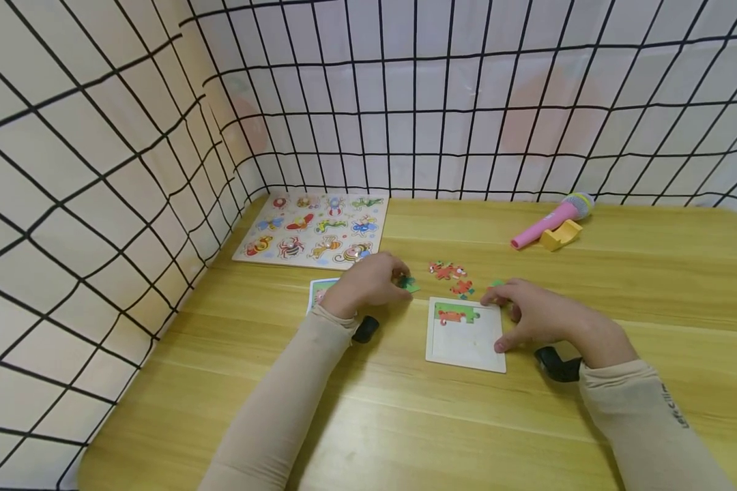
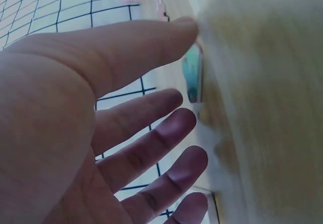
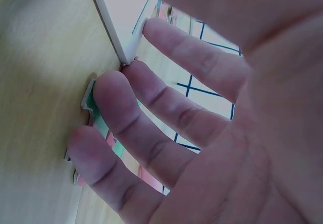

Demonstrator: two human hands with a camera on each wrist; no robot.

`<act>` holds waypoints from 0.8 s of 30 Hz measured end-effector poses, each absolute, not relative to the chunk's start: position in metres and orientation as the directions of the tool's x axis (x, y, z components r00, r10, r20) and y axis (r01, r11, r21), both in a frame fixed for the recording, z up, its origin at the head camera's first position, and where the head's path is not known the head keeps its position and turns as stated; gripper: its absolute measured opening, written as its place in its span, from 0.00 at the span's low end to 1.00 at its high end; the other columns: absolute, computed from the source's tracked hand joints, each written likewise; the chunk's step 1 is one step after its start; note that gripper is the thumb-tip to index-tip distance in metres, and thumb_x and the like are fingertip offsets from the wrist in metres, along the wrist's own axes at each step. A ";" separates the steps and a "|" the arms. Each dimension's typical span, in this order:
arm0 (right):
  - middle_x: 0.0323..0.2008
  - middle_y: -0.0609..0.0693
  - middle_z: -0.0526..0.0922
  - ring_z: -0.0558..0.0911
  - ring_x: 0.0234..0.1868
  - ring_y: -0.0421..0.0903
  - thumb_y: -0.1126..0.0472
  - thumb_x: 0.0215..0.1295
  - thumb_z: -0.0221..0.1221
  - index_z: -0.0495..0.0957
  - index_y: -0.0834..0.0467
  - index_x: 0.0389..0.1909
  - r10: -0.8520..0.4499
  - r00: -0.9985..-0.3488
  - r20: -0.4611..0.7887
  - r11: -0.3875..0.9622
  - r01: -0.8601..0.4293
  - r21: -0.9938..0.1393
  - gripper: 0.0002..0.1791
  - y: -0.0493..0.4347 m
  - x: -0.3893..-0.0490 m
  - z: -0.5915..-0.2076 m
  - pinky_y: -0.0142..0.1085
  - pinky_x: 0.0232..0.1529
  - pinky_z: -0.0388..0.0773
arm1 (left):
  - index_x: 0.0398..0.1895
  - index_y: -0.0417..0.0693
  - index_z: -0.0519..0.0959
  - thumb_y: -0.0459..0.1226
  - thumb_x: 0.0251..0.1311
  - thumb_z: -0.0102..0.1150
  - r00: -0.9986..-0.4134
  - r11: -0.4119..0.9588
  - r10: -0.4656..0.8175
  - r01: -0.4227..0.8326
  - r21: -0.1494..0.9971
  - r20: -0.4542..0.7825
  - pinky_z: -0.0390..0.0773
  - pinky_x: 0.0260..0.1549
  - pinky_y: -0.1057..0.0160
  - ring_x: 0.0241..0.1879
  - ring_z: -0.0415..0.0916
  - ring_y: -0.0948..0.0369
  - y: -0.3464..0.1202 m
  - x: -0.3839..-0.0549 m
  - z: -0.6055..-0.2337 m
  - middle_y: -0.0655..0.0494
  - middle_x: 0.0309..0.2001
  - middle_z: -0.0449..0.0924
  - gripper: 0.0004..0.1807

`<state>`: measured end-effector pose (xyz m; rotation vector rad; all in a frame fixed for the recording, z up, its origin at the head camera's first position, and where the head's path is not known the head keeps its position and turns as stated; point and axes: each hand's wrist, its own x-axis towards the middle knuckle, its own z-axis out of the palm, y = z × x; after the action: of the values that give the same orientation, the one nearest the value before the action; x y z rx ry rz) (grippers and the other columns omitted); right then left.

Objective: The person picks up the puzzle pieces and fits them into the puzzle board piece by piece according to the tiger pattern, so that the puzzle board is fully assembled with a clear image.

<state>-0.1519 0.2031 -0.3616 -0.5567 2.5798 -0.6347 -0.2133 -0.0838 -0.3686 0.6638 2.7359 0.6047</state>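
My left hand (image 1: 371,279) is beside a green puzzle piece (image 1: 410,284) that lies on the table. In the left wrist view its thumb and fingers stand apart, with the green piece in the gap. My right hand (image 1: 543,317) touches the right edge and upper corner of a white square puzzle tray (image 1: 467,348) with thumb and index fingertip, fingers only slightly bent. A joined green and red strip (image 1: 457,314) fills the tray's top left. Red puzzle pieces (image 1: 448,271) lie behind the tray. Another green piece (image 3: 90,95) is partly hidden under my right fingers.
A pegged insect board (image 1: 307,232) lies at the back left. A picture card (image 1: 319,292) is partly covered by my left hand. At the back right, a pink toy microphone (image 1: 549,224) lies by a yellow tape-dispenser-like object (image 1: 561,235). Black netting (image 1: 414,116) borders the table.
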 end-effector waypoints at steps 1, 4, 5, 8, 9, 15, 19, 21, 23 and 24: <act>0.51 0.57 0.72 0.72 0.43 0.52 0.45 0.48 0.78 0.76 0.58 0.61 -0.469 -0.830 -0.301 0.815 -0.275 -0.510 0.41 0.203 -0.152 -0.362 0.43 0.41 0.72 | 0.53 0.46 0.85 0.43 0.58 0.73 -0.859 0.808 0.491 0.386 0.445 -0.146 0.73 0.42 0.63 0.40 0.72 0.59 -0.084 -0.214 -0.370 0.56 0.42 0.80 0.21; 0.51 0.57 0.72 0.72 0.43 0.52 0.45 0.47 0.78 0.76 0.58 0.60 -0.468 -0.832 -0.298 0.815 -0.276 -0.510 0.41 0.203 -0.152 -0.362 0.43 0.42 0.72 | 0.53 0.45 0.85 0.44 0.60 0.71 -0.856 0.811 0.499 0.405 0.422 -0.137 0.73 0.42 0.64 0.41 0.71 0.60 -0.082 -0.215 -0.373 0.57 0.42 0.79 0.20; 0.51 0.57 0.72 0.72 0.43 0.52 0.45 0.47 0.78 0.76 0.58 0.60 -0.468 -0.831 -0.299 0.815 -0.276 -0.509 0.41 0.203 -0.152 -0.362 0.44 0.42 0.72 | 0.54 0.46 0.85 0.44 0.60 0.71 -0.856 0.813 0.498 0.406 0.417 -0.137 0.73 0.42 0.64 0.41 0.71 0.60 -0.082 -0.215 -0.373 0.57 0.43 0.79 0.21; 0.52 0.57 0.72 0.72 0.43 0.52 0.45 0.47 0.78 0.76 0.58 0.61 -0.467 -0.832 -0.301 0.815 -0.272 -0.512 0.41 0.203 -0.153 -0.363 0.44 0.42 0.72 | 0.54 0.46 0.85 0.44 0.60 0.71 -0.861 0.819 0.488 0.397 0.415 -0.140 0.74 0.45 0.63 0.43 0.72 0.60 -0.081 -0.215 -0.375 0.57 0.45 0.80 0.21; 0.52 0.57 0.72 0.72 0.43 0.52 0.45 0.47 0.78 0.76 0.58 0.61 -0.465 -0.831 -0.303 0.815 -0.269 -0.513 0.41 0.203 -0.153 -0.363 0.44 0.42 0.72 | 0.54 0.45 0.85 0.44 0.60 0.71 -0.862 0.818 0.487 0.394 0.418 -0.140 0.74 0.46 0.63 0.43 0.72 0.60 -0.081 -0.216 -0.375 0.57 0.45 0.80 0.20; 0.52 0.57 0.72 0.72 0.43 0.52 0.45 0.47 0.78 0.76 0.57 0.60 -0.469 -0.829 -0.304 0.813 -0.271 -0.515 0.40 0.203 -0.153 -0.363 0.44 0.42 0.72 | 0.52 0.44 0.85 0.42 0.60 0.71 -0.864 0.810 0.481 0.374 0.452 -0.148 0.75 0.50 0.62 0.46 0.75 0.61 -0.079 -0.216 -0.376 0.55 0.46 0.83 0.18; 0.52 0.57 0.72 0.72 0.43 0.52 0.45 0.47 0.78 0.76 0.57 0.60 -0.476 -0.828 -0.297 0.809 -0.280 -0.516 0.40 0.204 -0.153 -0.364 0.44 0.42 0.72 | 0.49 0.43 0.85 0.42 0.59 0.71 -0.872 0.816 0.466 0.359 0.453 -0.148 0.75 0.48 0.63 0.44 0.75 0.60 -0.078 -0.215 -0.376 0.55 0.46 0.81 0.18; 0.52 0.57 0.72 0.72 0.43 0.52 0.45 0.47 0.78 0.76 0.57 0.60 -0.479 -0.828 -0.293 0.808 -0.286 -0.515 0.40 0.204 -0.153 -0.364 0.44 0.42 0.72 | 0.49 0.43 0.84 0.42 0.58 0.72 -0.877 0.816 0.458 0.350 0.460 -0.146 0.75 0.47 0.63 0.43 0.75 0.60 -0.078 -0.215 -0.376 0.56 0.44 0.80 0.18; 0.51 0.57 0.72 0.72 0.42 0.51 0.45 0.47 0.79 0.76 0.58 0.60 -0.481 -0.828 -0.289 0.807 -0.290 -0.515 0.40 0.204 -0.153 -0.365 0.44 0.42 0.71 | 0.48 0.43 0.83 0.41 0.58 0.72 -0.880 0.816 0.451 0.342 0.466 -0.145 0.75 0.46 0.63 0.42 0.74 0.60 -0.078 -0.215 -0.376 0.56 0.43 0.80 0.18; 0.51 0.57 0.72 0.72 0.42 0.51 0.45 0.47 0.79 0.76 0.58 0.60 -0.482 -0.828 -0.288 0.807 -0.290 -0.515 0.40 0.204 -0.153 -0.365 0.44 0.42 0.72 | 0.48 0.44 0.82 0.41 0.57 0.73 -0.882 0.815 0.449 0.337 0.472 -0.144 0.75 0.45 0.64 0.42 0.74 0.60 -0.078 -0.215 -0.376 0.56 0.43 0.80 0.18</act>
<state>-0.1531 0.2043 -0.3647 -0.5794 2.5835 -0.6439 -0.2149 -0.0779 -0.3762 0.6061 2.7511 0.6479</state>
